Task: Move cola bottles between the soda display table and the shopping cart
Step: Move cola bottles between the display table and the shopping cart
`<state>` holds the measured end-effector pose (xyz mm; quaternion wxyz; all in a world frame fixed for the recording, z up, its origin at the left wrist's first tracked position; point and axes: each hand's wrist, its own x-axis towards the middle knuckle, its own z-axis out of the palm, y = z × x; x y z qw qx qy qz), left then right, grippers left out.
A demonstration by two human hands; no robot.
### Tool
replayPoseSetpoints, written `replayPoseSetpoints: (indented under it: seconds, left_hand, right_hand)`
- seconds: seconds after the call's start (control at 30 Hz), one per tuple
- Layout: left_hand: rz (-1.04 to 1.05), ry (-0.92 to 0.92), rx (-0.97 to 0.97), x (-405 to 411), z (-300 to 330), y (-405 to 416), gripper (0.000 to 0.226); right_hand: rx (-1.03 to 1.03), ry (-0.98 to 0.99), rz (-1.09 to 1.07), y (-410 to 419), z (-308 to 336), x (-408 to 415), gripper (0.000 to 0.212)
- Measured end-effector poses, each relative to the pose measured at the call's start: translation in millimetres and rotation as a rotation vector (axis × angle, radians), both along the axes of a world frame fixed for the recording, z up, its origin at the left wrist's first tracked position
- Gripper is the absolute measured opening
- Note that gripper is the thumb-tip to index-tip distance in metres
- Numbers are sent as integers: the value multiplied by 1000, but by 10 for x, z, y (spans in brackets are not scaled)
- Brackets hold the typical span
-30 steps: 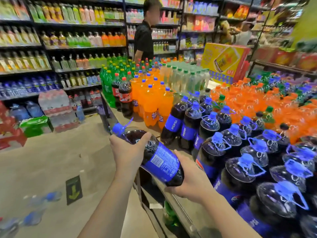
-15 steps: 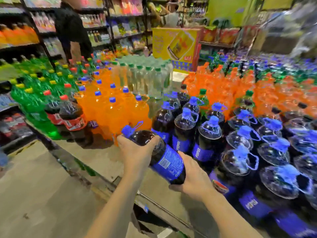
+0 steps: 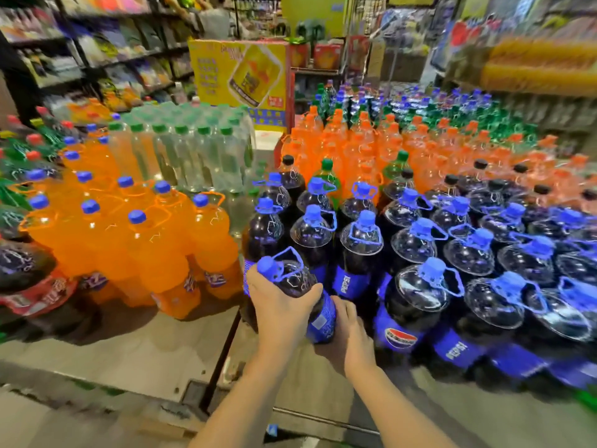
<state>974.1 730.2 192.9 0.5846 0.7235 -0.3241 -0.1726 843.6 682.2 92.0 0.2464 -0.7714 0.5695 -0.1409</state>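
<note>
Carried rightward from the aisle since the earlier frame, a cola bottle [image 3: 295, 287] was held tilted over the table [image 3: 135, 350], left hand [image 3: 284, 305] wrapped round its shoulder, right hand [image 3: 347, 334] cupping its base, nearing the row's gap.

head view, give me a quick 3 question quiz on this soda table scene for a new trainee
1. True or false: the cola bottle in the person's grip stands upright on the display table.
2. Which hand is on the bottle's upper part, near the blue cap?
A. left hand
B. right hand
C. neither
3. Fill in: the bottles directly left of the blue-label cola block hold ____ coloured soda.

Key
1. False: it is tilted and held by both hands.
2. A: the left hand wraps the shoulder, the right hand supports the lower end.
3. Orange: the orange soda bottles with blue caps.
</note>
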Motion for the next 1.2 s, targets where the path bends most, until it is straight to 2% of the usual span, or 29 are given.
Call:
replayPoseSetpoints:
  seconds: [0.23,0.53,0.63,0.73,0.8,0.87,0.9,0.93,1.0,1.03,1.07,1.13,1.17,1.2]
  left_hand:
    - [-136,-65,9,-168,-213,-66,87]
    - [-240,-170,51,-184,-170,-211,96]
    - [-291,-230,52,-250,-131,-272,88]
    - [-426,-324,51,-408,-77,-368,84]
    - [-541,-392,59,-550,-51,-455,84]
    - [-595,-440,60,-655,-62,-538,85]
    - [-607,-458,69,-678,-73,-568,83]
    - [-622,-463,80,-681,-82,-587,84]
    - [-646,-467,98,-633,-96,-596,89]
    - [-653,-467,100,-596,-103,-588,92]
    - [-661,-461,102,-562,-100,-584,95]
    - [-689,-452,110,-522,-80,-569,99]
    - [-706,-452,109,-505,-72,-559,99]
    - [-719,-460,104,-486,-67,-561,99]
  right_hand:
    - [151,-198,-118,-8,-344,-62,110]
    - [168,-349,-192,-114,-453,-82,100]
    - [181,-470,-255,-80,-528,-98,95]
    - [198,-617,-367,20,-643,-128,90]
    - [183,-651,-404,48,-672,-203,82]
    - [121,-618,-405,20,-637,-194,56]
    - [102,-710,-406,30,-610,-190,45]
    - [105,-773,-434,39,-526,-190,46]
    - [14,-653,-302,15,-624,-190,55]
    - [60,-715,-286,4,-724,-166,54]
    - [73,-824,-327,1,-728,-150,47]
    - [84,-908,-455,10,-646,-80,45]
    - [60,-806,-424,29,-659,-95,44]
    - [33,-611,-340,63,-574,-120,49]
